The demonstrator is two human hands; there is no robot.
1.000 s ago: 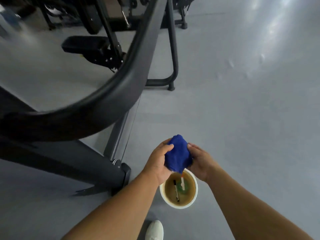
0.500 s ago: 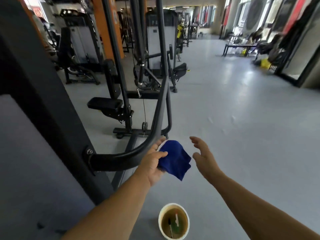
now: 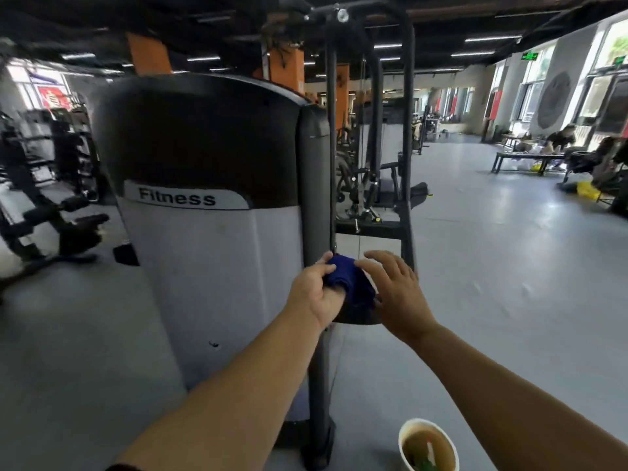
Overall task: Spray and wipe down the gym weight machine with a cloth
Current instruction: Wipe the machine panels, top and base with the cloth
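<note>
The weight machine [image 3: 217, 253] stands in front of me: a grey and black shroud marked "Fitness" with a dark upright post [image 3: 314, 198] at its right edge. My left hand [image 3: 314, 294] grips a bunched blue cloth [image 3: 351, 283] right beside that post, about waist height. My right hand [image 3: 397, 294] is just right of the cloth, fingers spread and nearly straight, close to the cloth; I cannot tell if it touches. No spray bottle is in view.
A white bucket [image 3: 404, 436] with brownish liquid and small items sits on the grey floor at my feet, right of the machine base. More machines [image 3: 370, 185] stand behind and to the left. A person sits by benches [image 3: 523, 161] far right.
My view has tilted up from the floor and bucket to the machine. Both hands rose with the cloth to the post; the right hand let go of the cloth and opened.
</note>
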